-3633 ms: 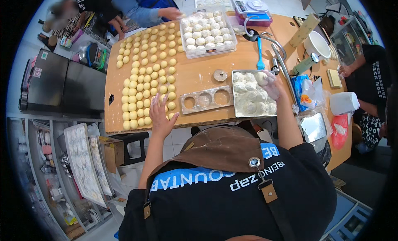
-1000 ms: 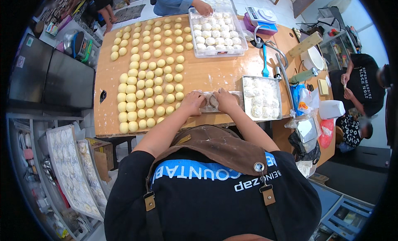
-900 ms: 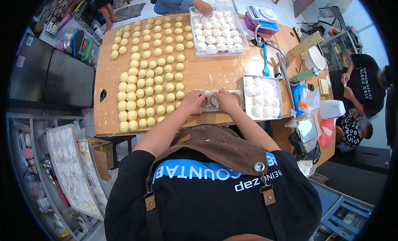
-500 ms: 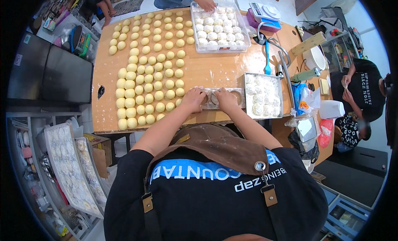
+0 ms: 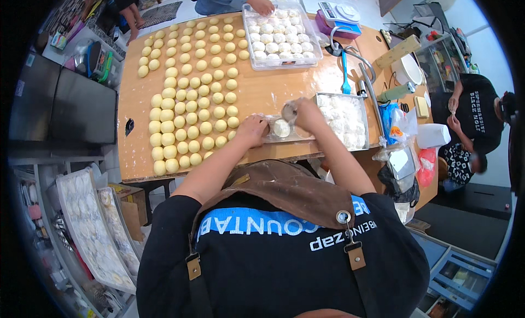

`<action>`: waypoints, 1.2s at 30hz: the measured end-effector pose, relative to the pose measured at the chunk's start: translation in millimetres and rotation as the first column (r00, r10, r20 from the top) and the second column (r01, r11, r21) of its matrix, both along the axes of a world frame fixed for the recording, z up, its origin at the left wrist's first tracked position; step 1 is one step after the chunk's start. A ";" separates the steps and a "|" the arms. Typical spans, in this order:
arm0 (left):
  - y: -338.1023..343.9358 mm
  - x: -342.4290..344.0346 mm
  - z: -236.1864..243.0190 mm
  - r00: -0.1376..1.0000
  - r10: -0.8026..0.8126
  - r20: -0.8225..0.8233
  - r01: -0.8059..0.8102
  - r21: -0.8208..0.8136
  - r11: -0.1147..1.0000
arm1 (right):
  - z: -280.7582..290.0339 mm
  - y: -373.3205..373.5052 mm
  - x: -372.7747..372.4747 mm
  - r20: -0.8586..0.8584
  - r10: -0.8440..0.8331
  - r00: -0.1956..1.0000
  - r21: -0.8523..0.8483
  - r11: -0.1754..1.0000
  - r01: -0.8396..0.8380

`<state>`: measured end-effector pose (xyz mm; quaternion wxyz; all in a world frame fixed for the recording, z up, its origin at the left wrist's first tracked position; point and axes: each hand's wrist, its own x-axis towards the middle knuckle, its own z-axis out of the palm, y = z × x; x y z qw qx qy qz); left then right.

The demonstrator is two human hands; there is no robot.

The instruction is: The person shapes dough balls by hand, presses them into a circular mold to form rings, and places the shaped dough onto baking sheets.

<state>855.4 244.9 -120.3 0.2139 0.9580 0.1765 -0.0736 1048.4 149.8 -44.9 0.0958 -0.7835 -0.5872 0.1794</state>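
My left hand (image 5: 254,130) grips the left end of a pale, floury board mould (image 5: 303,133) with round hollows, at the table's near edge. In one hollow lies a white floured dough round (image 5: 282,129). Above the mould, my right hand (image 5: 307,115) is closed around a small round grey-brown piece (image 5: 290,111); its exact kind is not clear. Just right of the mould stands a metal tray (image 5: 367,126) filled with flattened white floured rounds. Many yellow dough balls (image 5: 191,106) sit in rows to the left.
At the far side, another person's hand (image 5: 261,4) reaches into a clear plastic box (image 5: 283,64) of floured balls. Kitchen scales (image 5: 340,13), a blue brush (image 5: 345,72) and a bent metal tube (image 5: 367,80) lie at the right. Another person (image 5: 476,107) is beyond the table's right side.
My right hand has lifted off the mould with the grey-brown piece, uncovering the white dough round. My left hand stays at the mould's left end. The view has shifted slightly.
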 end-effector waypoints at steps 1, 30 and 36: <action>-0.9 -2.1 -4.1 1.000 0.015 0.016 -0.015 0.022 1.000 | 8.5 0.1 5.7 0.043 -0.036 0.998 -0.022 0.999 0.037; -0.3 1.2 -1.6 1.000 -0.005 0.020 0.004 0.061 0.998 | -37.2 -15.9 -39.2 0.148 0.049 0.988 -0.196 0.980 -0.019; 1.3 -3.1 1.5 1.000 -0.006 -0.026 0.008 0.083 0.997 | 20.6 -20.6 0.3 -0.143 -0.179 0.973 -0.056 0.983 0.173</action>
